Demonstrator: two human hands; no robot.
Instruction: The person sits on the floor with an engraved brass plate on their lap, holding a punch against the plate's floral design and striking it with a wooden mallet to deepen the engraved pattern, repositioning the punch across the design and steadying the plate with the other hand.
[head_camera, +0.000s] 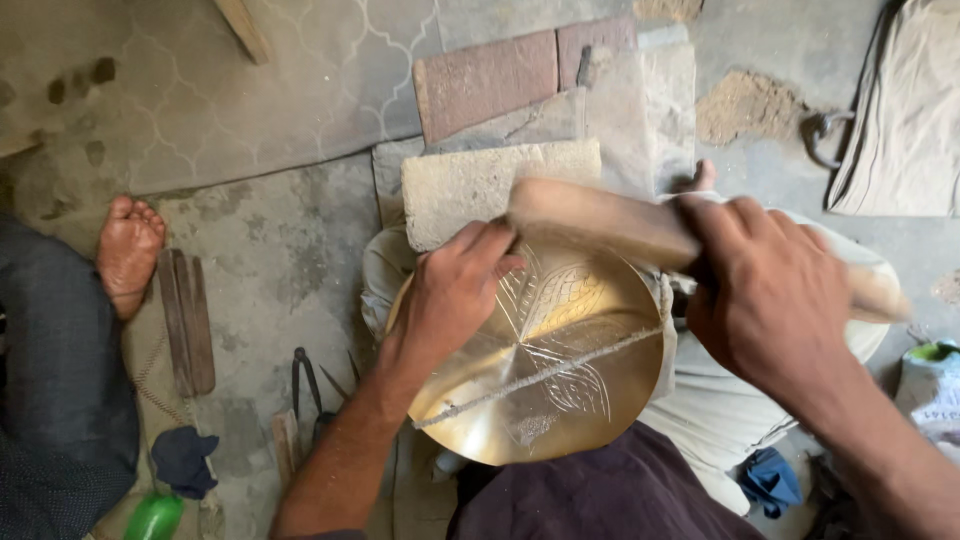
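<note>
Round polished brass plate (545, 365), engraved with leaf and fan motifs: centre of frame, propped on lap over pale cloth-covered knees, tilted toward the camera. Taut string (540, 372) across its face, lower left to right rim.

Left hand (455, 290): left of centre, fingers curled over the plate's upper left area, fingertips pressed close together near the engraved fan, apparently pinching a small tool; tool itself hidden, so grip closed but contents cannot be told.

Right hand (765, 295): right of centre, grip closed around a long rounded wooden mallet (600, 220), blurred with motion, head lying across the plate's top rim just beside the left fingertips.

Rough grey stone block (495, 185): just above the plate, backed by reddish bricks (520, 70) in the upper centre.

Flat dark wooden sticks (187, 320): left, on the floor, beside another person's bare foot (128, 250). Dark metal pincers (303, 385): lower left of centre. Green bottle (153, 517): bottom left corner. Blue cloth (770, 480): lower right.

Handling note, as judgement: light, even strikes squarely on the tool's head; left fingers steady and low on the line being cut; plate held firm against the knees to prevent skidding or stray marks.
</note>
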